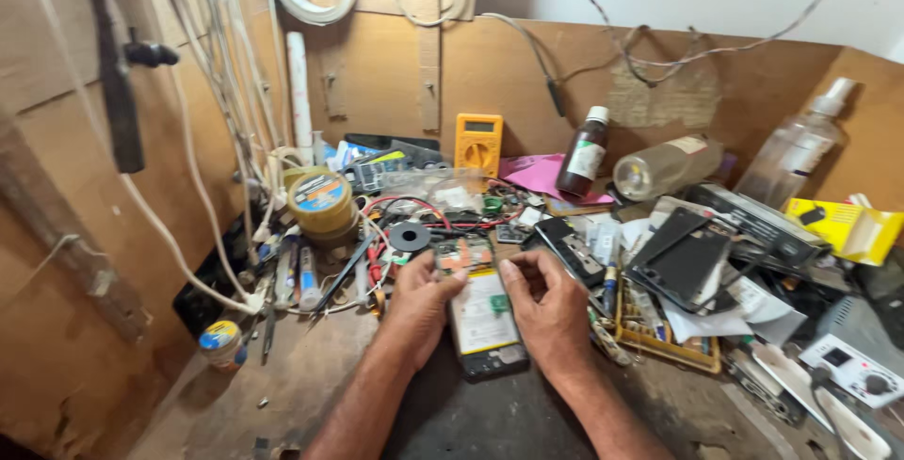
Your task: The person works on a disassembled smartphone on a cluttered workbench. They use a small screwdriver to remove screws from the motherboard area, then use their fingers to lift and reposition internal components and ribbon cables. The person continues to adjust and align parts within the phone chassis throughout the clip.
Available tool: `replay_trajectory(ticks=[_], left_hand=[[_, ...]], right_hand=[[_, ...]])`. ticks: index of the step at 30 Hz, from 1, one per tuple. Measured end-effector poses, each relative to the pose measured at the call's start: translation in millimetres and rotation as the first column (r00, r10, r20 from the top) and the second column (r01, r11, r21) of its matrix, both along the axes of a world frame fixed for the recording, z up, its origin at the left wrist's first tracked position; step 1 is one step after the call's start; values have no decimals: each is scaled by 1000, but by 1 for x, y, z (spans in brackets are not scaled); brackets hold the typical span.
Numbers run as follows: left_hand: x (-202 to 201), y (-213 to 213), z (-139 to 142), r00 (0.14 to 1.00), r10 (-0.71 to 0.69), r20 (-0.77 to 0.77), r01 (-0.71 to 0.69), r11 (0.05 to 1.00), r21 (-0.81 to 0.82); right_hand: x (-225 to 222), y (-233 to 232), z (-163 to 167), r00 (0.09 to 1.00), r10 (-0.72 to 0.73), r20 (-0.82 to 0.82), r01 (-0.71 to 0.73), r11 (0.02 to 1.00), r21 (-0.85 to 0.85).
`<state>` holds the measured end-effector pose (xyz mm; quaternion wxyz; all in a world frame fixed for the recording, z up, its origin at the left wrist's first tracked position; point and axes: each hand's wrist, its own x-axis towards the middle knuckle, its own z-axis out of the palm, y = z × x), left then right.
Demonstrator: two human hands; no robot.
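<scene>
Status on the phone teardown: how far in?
Done: the opened phone lies back-cover off, battery and board exposed. In hand: left hand and right hand grip its two sides, fingers at the upper edge. Left: battery and board still seated; multimeter stands untouched.

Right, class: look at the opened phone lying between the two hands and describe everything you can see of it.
The opened phone lies flat on the dark worktop, back cover off, long axis running away from the camera. A pale battery with a small green patch fills its middle; a circuit board with orange and green parts sits at the far end, and a dark frame edges it. The left hand and right hand flank it, fingertips touching its upper part.
</scene>
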<state>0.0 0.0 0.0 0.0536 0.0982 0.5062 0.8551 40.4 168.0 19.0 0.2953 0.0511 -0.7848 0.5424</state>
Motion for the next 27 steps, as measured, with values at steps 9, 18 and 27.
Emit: replay_trajectory(ticks=[9, 18, 27], left_hand=[[18, 14, -44, 991, 127, 49, -116, 976, -182], [44, 26, -47, 992, 116, -53, -124, 976, -178], [46, 29, -53, 995, 92, -40, -95, 989, -109]], right_hand=[[24, 17, -41, 998, 8, -62, -6, 1000, 29], [38, 27, -47, 995, -44, -87, 53, 993, 107], [32, 51, -57, 928, -253, -274, 340, 875, 344]])
